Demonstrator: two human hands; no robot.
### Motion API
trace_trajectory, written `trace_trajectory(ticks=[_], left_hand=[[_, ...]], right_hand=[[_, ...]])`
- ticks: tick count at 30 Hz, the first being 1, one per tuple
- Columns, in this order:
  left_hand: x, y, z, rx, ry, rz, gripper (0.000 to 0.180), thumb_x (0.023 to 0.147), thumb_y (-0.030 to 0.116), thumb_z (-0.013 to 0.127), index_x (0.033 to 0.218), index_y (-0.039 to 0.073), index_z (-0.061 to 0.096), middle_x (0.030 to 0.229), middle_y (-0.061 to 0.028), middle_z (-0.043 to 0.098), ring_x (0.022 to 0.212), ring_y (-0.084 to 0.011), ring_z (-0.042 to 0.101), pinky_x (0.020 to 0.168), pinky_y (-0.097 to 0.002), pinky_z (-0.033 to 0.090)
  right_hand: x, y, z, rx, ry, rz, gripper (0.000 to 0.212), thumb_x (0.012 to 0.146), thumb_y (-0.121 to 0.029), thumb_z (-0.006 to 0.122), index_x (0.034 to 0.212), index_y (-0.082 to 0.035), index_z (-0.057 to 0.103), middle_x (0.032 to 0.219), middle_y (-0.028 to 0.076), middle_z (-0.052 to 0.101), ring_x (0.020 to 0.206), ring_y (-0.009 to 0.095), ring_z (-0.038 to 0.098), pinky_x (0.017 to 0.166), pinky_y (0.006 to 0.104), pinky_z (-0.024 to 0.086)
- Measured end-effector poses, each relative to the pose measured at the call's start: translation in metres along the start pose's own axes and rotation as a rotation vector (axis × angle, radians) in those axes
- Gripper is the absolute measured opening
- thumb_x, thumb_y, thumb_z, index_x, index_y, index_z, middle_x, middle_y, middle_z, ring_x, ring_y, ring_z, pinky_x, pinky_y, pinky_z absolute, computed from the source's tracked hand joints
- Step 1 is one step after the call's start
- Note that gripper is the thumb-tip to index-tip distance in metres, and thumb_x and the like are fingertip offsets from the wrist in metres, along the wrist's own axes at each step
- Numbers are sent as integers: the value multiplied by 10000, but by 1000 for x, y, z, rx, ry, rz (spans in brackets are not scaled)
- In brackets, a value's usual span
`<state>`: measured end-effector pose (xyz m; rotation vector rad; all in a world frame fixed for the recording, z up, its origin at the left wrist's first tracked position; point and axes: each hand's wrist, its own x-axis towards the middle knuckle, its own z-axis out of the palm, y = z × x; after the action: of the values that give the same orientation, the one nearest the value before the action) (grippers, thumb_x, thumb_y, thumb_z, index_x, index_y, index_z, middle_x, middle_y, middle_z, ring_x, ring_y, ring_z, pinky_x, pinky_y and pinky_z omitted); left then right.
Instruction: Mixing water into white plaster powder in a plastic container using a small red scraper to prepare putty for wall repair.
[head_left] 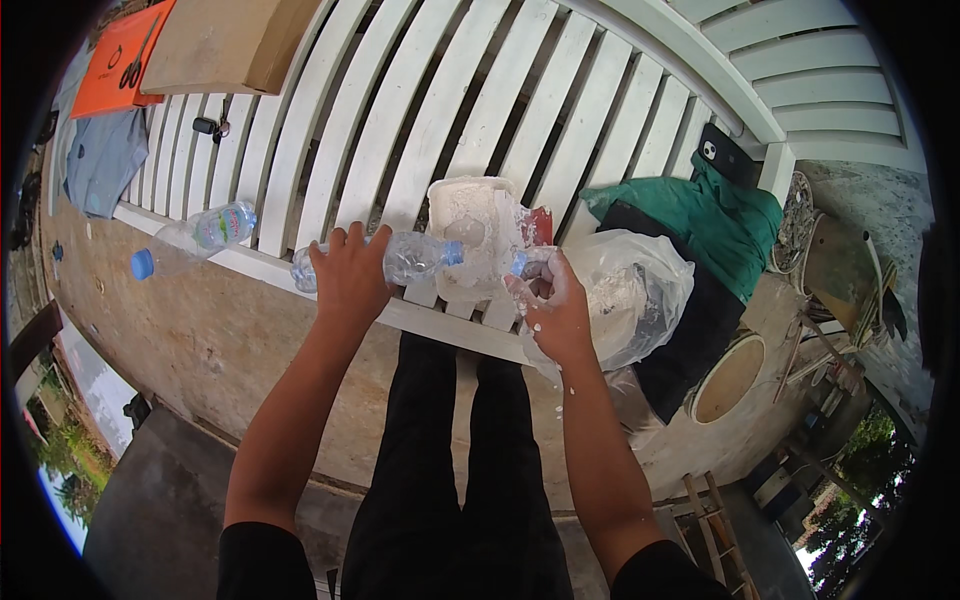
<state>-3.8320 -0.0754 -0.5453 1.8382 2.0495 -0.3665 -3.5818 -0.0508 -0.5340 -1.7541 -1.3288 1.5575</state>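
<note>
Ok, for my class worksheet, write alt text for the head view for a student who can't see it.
A person's left hand grips a clear plastic bottle sideways over a white slatted bench, while the powder-dusted right hand pinches a small blue cap-like piece. Nearby are a powder-coated white tray and a clear bag of powder.

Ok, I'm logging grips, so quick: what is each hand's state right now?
Left hand: closed around a clear plastic bottle, held nearly flat.
Right hand: closed, apparently pinching a small blue cap.
</note>
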Motion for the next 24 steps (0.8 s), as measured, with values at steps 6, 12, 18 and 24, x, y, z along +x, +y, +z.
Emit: trace_trajectory(ticks=[6,12,18,24], left_hand=[[0,0,1,-2,2,6,684,627,204,856,1247,154,572,1138,-97,571,1124,-310,551,957,-616,411],[-1,0,1,-40,24,22,628,635,220,854,1205,143,600,1123,-102,573,1118,-307,552,940,-609,418],[-16,2,-3,-113,71,124,585,636,245,851,1164,140,621,1116,-108,577,1111,-311,548,942,-593,406],[-34,2,0,-170,26,153,606,616,226,858,1163,160,607,1140,-98,565,1127,-308,534,971,-596,387]], right_hand=[[-1,-3,1,-12,-2,25,281,829,-152,766,932,-6,550,710,25,583,573,77,455,553,257,413],[-2,-8,-1,-91,-67,113,284,861,-100,734,1069,-14,562,846,12,622,689,63,497,635,240,430],[-9,-28,5,-211,-168,135,304,821,-159,771,997,-3,579,746,43,601,628,100,509,601,271,446],[-18,-36,5,-303,-312,137,407,799,-222,768,1089,12,607,822,118,652,661,225,601,660,345,497]])
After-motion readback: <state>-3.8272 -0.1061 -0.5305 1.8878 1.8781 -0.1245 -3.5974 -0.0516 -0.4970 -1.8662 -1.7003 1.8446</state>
